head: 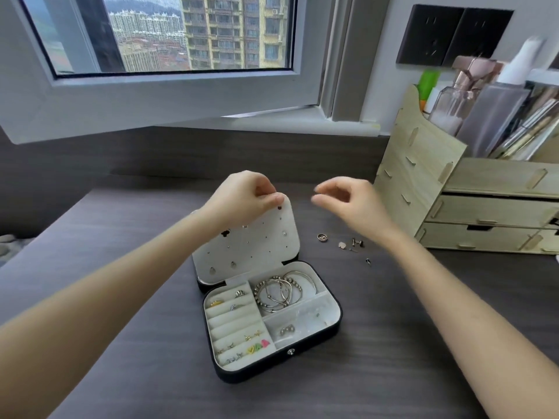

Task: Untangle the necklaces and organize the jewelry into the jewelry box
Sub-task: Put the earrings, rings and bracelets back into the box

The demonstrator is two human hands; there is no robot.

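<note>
In the head view I see the jewelry box (305, 356) standing open on the dark table (393, 343), in the middle. My left hand (246, 196) pinches the top edge of its upright lid (260, 246), fingers curled on it. My right hand (348, 201) hangs near, thumb and forefinger close together; it is blurred, so I cannot tell if it holds something. Bangles (281, 293) lie in the back compartment, and loose earrings (352, 244) lie on the table right of the box

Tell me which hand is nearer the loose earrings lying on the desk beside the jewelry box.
Right. The right hand hangs in the air close above the loose earrings; the left hand is farther off, pinching the top edge of the lid.
</note>
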